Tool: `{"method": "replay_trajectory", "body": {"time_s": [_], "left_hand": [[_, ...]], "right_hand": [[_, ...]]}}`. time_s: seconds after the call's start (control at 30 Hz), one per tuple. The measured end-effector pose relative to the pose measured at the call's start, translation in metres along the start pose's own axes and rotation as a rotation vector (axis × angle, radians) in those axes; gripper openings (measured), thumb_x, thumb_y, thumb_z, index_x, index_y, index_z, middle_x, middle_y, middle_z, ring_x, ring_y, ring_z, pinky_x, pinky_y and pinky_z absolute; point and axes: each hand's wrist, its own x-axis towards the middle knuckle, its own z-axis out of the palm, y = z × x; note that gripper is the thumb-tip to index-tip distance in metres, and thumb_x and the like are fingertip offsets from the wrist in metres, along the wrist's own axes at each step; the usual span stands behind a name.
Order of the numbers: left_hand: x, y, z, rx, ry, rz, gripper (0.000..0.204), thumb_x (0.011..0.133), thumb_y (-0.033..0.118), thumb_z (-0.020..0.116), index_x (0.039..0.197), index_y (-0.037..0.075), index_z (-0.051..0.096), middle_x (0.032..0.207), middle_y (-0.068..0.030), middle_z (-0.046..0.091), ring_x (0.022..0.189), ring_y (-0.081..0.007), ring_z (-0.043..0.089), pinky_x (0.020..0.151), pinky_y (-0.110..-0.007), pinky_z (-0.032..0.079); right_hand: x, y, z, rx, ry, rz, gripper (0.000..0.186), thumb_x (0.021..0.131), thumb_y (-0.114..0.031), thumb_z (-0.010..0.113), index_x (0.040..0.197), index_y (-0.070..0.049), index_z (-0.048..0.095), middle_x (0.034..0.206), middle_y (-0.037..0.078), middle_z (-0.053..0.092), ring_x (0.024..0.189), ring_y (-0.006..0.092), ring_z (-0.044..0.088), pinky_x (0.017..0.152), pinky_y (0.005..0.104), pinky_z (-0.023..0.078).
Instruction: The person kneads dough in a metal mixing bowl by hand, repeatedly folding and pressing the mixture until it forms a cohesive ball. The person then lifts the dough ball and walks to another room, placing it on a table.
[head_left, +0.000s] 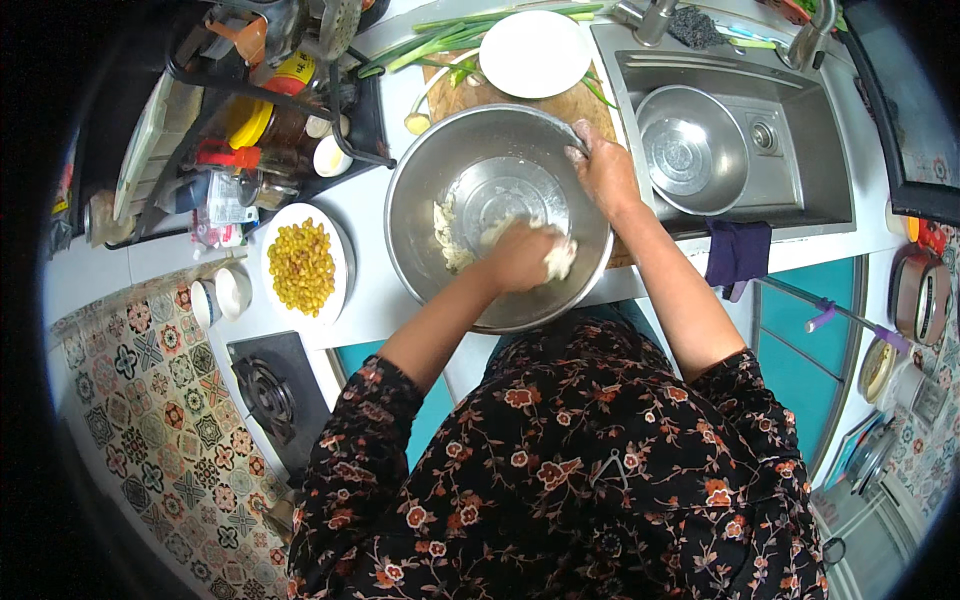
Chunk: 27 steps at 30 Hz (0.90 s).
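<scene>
We stand in a kitchen, by its look a home one: a metal sink [805, 175] with a tap [655, 22] is set into our pale worktop [368, 225], and a stove burner [268, 392] lies to our left. Around us we see a cutting board [592, 106], spring onions [432, 46], a big metal bowl [415, 185] and teal cupboard doors [800, 350].

The left forearm [440, 320] is stretched between one and two o'clock; the left hand [524, 255] is turned back-upward, somewhat blurred, and its fingertips are hidden. The right forearm [668, 270] is directed toward eleven o'clock; the right hand [606, 172] is bent into a grip, its fingers [581, 132] whitened.
</scene>
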Motion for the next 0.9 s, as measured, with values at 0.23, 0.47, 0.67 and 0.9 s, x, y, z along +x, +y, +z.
{"method": "replay_trajectory", "body": {"time_s": [0.23, 0.47, 0.67, 0.9], "left_hand": [[-0.036, -0.038, -0.046, -0.456, 0.552, -0.605, 0.036, 0.069, -0.003, 0.057, 0.105, 0.003, 0.056, 0.101, -0.0173, 0.062, 0.099, -0.0304, 0.059, 0.083, -0.035, 0.047], [0.067, -0.044, -0.002, -0.106, 0.913, -0.686, 0.038, 0.068, 0.009, 0.060, 0.104, -0.001, 0.053, 0.097, -0.0203, 0.059, 0.089, -0.0366, 0.058, 0.085, -0.042, 0.044], [0.035, 0.020, -0.015, -0.178, 0.047, -0.363, 0.031, 0.070, 0.016, 0.059, 0.098, 0.003, 0.059, 0.098, -0.0216, 0.061, 0.093, -0.0360, 0.058, 0.080, -0.044, 0.045], [0.033, -0.011, -0.045, 0.296, -0.045, 0.167, 0.017, 0.085, 0.013, 0.047, 0.091, 0.006, 0.061, 0.088, -0.0192, 0.060, 0.092, -0.0316, 0.057, 0.082, -0.045, 0.042]], "right_hand": [[0.001, 0.001, 0.000, -0.026, -0.049, 0.009, 0.026, 0.083, -0.016, 0.060, 0.107, -0.008, 0.053, 0.082, 0.023, 0.061, 0.079, 0.0393, 0.060, 0.068, 0.0439, 0.047], [0.003, 0.001, 0.003, -0.006, -0.030, -0.062, 0.024, 0.083, -0.016, 0.060, 0.104, -0.007, 0.053, 0.078, 0.023, 0.061, 0.077, 0.0396, 0.059, 0.066, 0.0442, 0.047], [0.002, 0.001, -0.001, -0.001, -0.057, -0.002, 0.027, 0.082, -0.017, 0.060, 0.106, -0.006, 0.054, 0.081, 0.023, 0.061, 0.079, 0.0389, 0.060, 0.067, 0.0439, 0.047], [0.001, 0.004, 0.002, -0.067, -0.035, -0.040, 0.033, 0.083, -0.023, 0.061, 0.113, -0.010, 0.055, 0.083, 0.022, 0.062, 0.079, 0.0392, 0.060, 0.069, 0.0437, 0.048]]}}
